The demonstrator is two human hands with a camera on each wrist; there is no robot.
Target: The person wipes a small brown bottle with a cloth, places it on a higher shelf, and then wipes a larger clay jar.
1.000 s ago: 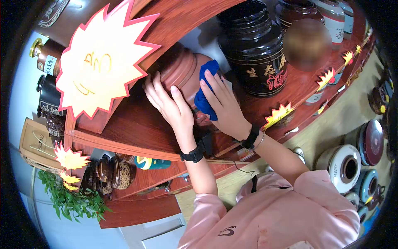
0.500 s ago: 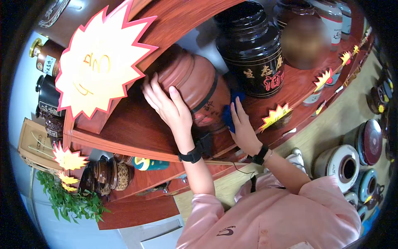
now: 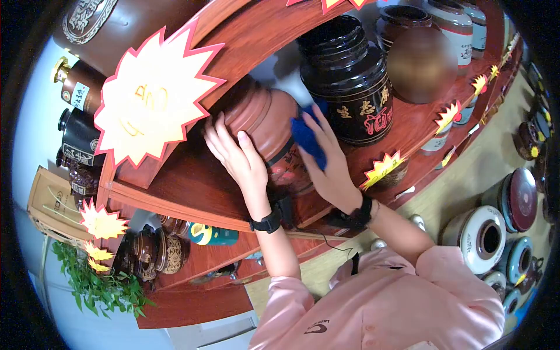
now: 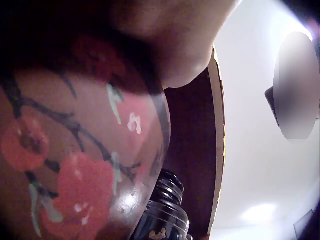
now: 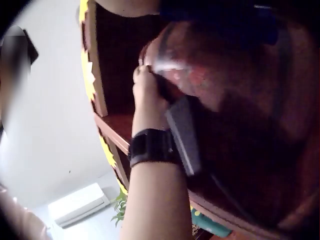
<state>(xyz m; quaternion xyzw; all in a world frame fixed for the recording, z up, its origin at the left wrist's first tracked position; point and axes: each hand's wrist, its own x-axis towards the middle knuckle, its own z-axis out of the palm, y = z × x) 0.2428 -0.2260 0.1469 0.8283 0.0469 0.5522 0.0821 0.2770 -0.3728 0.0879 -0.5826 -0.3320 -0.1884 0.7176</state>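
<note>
A reddish-brown clay jar (image 3: 269,116) with a dark band stands tilted in the head view on a wooden shelf. My left hand (image 3: 240,158) rests on its near side, fingers spread. My right hand (image 3: 333,172), slightly blurred, presses a blue cloth (image 3: 309,141) on the jar's right side with fairly straight fingers. Red painted flowers (image 4: 85,185) with dark branches fill much of the left wrist view. In the right wrist view the cloth shows dark along the top, and the left hand appears at the jar's edge.
Close to the right of the clay jar is a glossy black jar (image 3: 350,87) with gold and red lettering. A large starburst price tag (image 3: 154,99) hangs at the left front; smaller tags line the shelf edge (image 3: 157,201). Large ceramic jars (image 3: 475,239) stand on the floor.
The right hand and cloth slid down the jar toward its base, then came back up its right side. The left hand stays on the jar. The view has shifted slightly.
</note>
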